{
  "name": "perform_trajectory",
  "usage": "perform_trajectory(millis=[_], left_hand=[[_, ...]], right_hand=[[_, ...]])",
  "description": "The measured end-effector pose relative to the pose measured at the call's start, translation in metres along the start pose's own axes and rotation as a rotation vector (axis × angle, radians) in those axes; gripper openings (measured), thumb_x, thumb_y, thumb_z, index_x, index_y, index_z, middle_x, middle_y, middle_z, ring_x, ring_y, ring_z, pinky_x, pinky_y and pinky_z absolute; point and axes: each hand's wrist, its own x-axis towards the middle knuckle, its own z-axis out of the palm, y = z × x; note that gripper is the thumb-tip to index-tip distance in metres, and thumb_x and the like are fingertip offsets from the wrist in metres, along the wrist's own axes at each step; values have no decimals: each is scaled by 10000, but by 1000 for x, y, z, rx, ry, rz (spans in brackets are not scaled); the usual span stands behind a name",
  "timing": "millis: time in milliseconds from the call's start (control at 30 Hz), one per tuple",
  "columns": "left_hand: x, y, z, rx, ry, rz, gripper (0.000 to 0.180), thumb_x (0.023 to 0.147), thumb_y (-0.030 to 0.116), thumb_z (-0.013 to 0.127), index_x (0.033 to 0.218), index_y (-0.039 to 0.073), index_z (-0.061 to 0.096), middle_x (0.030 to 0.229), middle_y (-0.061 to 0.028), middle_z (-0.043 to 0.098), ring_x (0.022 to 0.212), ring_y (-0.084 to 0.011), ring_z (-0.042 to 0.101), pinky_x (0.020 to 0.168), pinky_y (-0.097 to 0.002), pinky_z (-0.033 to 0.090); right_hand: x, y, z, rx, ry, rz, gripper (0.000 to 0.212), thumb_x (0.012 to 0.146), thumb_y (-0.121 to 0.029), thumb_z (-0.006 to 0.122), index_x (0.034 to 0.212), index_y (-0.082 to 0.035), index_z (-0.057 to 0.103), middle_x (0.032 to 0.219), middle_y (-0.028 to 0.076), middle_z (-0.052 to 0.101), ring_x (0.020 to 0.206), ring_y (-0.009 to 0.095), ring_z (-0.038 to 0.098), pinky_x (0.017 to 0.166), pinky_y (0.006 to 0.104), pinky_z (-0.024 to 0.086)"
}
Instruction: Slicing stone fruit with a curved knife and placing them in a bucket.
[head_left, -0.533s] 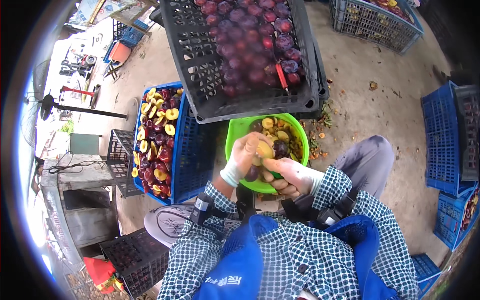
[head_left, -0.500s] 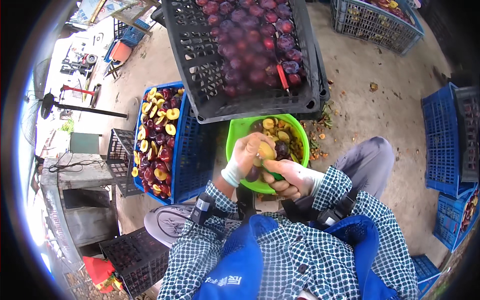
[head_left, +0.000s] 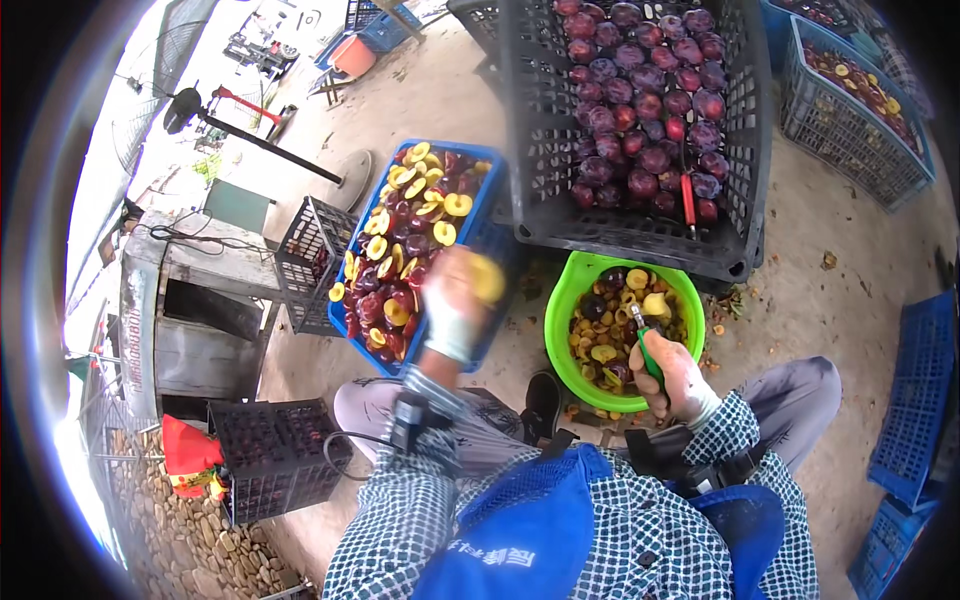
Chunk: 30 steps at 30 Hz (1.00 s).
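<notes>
My left hand point(head_left: 452, 305), blurred by motion, is over the blue crate point(head_left: 483, 157) of halved plums, with a yellow-fleshed plum half point(head_left: 487, 279) at its fingers. My right hand point(head_left: 682, 382) is closed around the green handle of a small pitting tool point(head_left: 650, 350). Its metal tip points up over the lime-green bowl point(head_left: 556, 345), near a pale yellow piece of fruit point(head_left: 655, 304). Pits, pulp and dark plum pieces point(head_left: 604, 353) fill the bowl. Beyond it, whole purple plums point(head_left: 640, 110) lie in a black crate point(head_left: 545, 165).
A red-handled tool point(head_left: 688, 200) rests in the black crate. Other blue crates point(head_left: 910, 400) stand at the right, with a fruit-filled one point(head_left: 840, 125) at the far right. Black crates point(head_left: 285, 450) and a metal cabinet point(head_left: 205, 345) are at left, near a stand with a round base point(head_left: 352, 178).
My hands, together over the bowl before, are now apart. My left hand has gone left to the blue crate with a plum half; my right keeps the tool. The whole view has shifted.
</notes>
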Motion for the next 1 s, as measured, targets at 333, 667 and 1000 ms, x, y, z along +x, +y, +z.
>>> perform_trajectory(millis=[333,667,1000], left_hand=[[91,-274,-314,-113,508,-511,926,1109,824,360,1571,67,627,1581,-192,672,1401,-366,672,1154,-514,533],[57,-121,-116,261,249,66,526,1038,441,622,1369,46,722,1324,-137,767,1186,-339,736,1032,-481,603],[-114,-37,153,869,-1180,488,443,982,309,777,1401,172,742,1287,-138,786,1156,-373,758,972,-494,608]], right_hand=[[9,-3,-8,-38,122,4,517,1154,-593,558,1073,-86,613,685,-7,534,405,96,401,372,274,309],[15,-9,-21,-154,334,-64,526,1188,-553,498,1067,-55,618,677,-11,529,419,108,420,395,292,341],[12,-5,-22,-221,371,9,433,1131,-487,653,1061,-60,668,643,-55,518,453,67,421,420,277,328]])
